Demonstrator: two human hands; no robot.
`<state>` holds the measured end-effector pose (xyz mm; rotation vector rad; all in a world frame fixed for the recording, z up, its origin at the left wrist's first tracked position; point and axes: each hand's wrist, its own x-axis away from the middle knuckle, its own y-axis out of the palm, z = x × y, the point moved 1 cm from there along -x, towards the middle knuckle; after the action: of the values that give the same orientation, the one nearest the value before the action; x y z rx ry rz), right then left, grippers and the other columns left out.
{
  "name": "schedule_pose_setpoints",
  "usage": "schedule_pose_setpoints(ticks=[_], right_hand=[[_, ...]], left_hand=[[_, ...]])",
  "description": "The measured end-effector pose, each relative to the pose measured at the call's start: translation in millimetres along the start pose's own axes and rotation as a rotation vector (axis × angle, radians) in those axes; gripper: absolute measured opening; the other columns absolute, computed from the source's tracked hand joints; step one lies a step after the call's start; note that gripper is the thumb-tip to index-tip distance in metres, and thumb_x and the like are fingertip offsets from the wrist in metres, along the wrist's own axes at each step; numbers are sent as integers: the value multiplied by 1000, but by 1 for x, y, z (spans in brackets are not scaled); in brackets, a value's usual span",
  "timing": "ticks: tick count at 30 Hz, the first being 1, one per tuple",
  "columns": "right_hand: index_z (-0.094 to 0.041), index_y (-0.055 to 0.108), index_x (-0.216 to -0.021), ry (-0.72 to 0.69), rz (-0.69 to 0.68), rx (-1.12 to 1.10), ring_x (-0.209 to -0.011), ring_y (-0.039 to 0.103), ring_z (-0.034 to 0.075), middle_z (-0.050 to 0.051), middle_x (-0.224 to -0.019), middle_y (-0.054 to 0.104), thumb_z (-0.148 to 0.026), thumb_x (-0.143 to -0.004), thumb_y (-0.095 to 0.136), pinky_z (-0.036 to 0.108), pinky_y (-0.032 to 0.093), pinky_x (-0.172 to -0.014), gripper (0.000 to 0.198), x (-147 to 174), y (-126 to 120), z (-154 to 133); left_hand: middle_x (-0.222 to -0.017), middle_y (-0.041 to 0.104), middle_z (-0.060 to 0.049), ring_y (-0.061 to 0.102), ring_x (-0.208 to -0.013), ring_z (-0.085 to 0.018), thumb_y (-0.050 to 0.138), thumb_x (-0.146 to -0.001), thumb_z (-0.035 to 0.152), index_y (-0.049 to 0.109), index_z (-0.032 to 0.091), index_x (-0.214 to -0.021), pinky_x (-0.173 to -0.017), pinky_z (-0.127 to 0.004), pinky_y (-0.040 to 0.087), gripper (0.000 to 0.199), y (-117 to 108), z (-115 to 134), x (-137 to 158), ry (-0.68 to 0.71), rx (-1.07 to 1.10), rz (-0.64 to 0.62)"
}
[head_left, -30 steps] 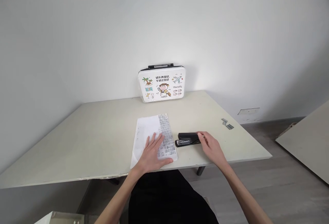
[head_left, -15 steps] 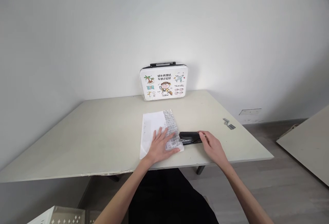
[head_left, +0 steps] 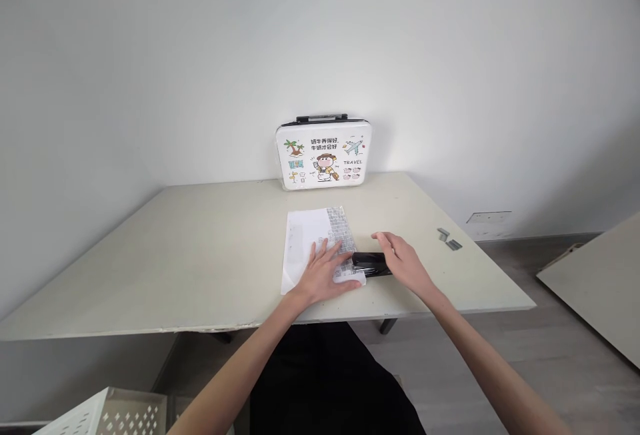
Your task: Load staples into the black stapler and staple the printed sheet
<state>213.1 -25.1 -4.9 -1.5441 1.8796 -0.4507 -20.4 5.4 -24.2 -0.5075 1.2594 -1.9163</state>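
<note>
My left hand (head_left: 323,275) lies flat on the papers (head_left: 299,242), fingers spread. A strip along their right side carries a printed grey pattern. A black stapler (head_left: 369,262) lies on its base at the papers' right edge, its front end over that edge. My right hand (head_left: 406,265) is on the back part of the stapler, thumb and fingers bent around its top; its underside is hidden.
Several grey strips of staples (head_left: 449,239) lie on the right of the white table (head_left: 210,255). Against the wall stands a white cartoon case (head_left: 325,155) with a black handle. A white perforated basket (head_left: 131,415) is below at the left.
My right hand has shifted up and forward over the stapler, whose top now looks lowered. My left hand stays flat on the papers. The view has moved slightly.
</note>
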Motion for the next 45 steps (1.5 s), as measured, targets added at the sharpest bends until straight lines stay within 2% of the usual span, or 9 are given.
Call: schedule_pose_setpoints(ticks=[7, 9, 12, 15, 19, 26, 33, 45], right_hand=[[-27, 68, -113, -27, -210, 141, -127, 60, 29, 9, -125, 72, -59, -108, 15, 46, 47, -103, 62, -21, 15, -32], [-26, 67, -120, -26, -256, 177, -140, 50, 30, 9, -136, 67, -60, -107, 14, 48, 42, -109, 64, -23, 20, -35], [-25, 61, -135, -15, -317, 228, -154, 29, 30, 8, -156, 51, -61, -107, 12, 50, 31, -119, 67, -26, 24, -35], [-27, 57, -142, -11, -370, 274, -156, 25, 28, 6, -162, 43, -62, -107, 9, 49, 27, -122, 69, -27, 24, -34], [-30, 56, -143, -26, -404, 328, -155, 27, 28, 4, -161, 45, -61, -107, 8, 48, 31, -119, 68, -26, 23, -37], [-28, 59, -136, -56, -408, 406, -147, 41, 27, 8, -147, 59, -55, -109, 8, 43, 42, -110, 64, -25, 23, -42], [-30, 58, -135, -62, -431, 426, -144, 45, 27, 7, -148, 57, -55, -109, 7, 42, 43, -108, 62, -25, 24, -41], [-28, 62, -130, -31, -423, 427, -140, 49, 29, 8, -145, 60, -56, -108, 10, 43, 45, -105, 63, -26, 25, -40]], left_hand=[[-171, 23, -1, 3, -159, -36, 41, -94, 79, 42, 33, -157, -127, -62, -2, 78, 6, 2, 1, 24, -53, -15], [-172, 20, 0, 1, -159, -35, 34, -97, 77, 35, 35, -161, -127, -62, -2, 76, 6, 3, 1, 36, -76, -24], [-173, 11, 3, -3, -159, -32, 25, -100, 75, 20, 36, -165, -127, -60, -4, 76, 7, 5, 1, 46, -112, -49], [-173, 6, 4, -6, -158, -32, 22, -100, 74, 11, 36, -166, -128, -60, -4, 77, 8, 5, 1, 48, -127, -55], [-173, 6, 5, -7, -158, -31, 21, -100, 75, 9, 37, -166, -128, -61, -4, 78, 10, 6, 0, 41, -125, -50], [-173, 5, 5, -6, -158, -32, 21, -100, 75, 9, 37, -166, -127, -62, -3, 78, 14, 7, -2, 38, -128, -48], [-173, 7, 6, -5, -159, -32, 22, -99, 75, 7, 38, -166, -128, -62, -1, 78, 17, 7, -2, 49, -128, -10], [-173, 4, 7, -6, -159, -32, 20, -99, 76, 7, 38, -166, -127, -62, -5, 78, 16, 8, -2, 48, -90, -24]])
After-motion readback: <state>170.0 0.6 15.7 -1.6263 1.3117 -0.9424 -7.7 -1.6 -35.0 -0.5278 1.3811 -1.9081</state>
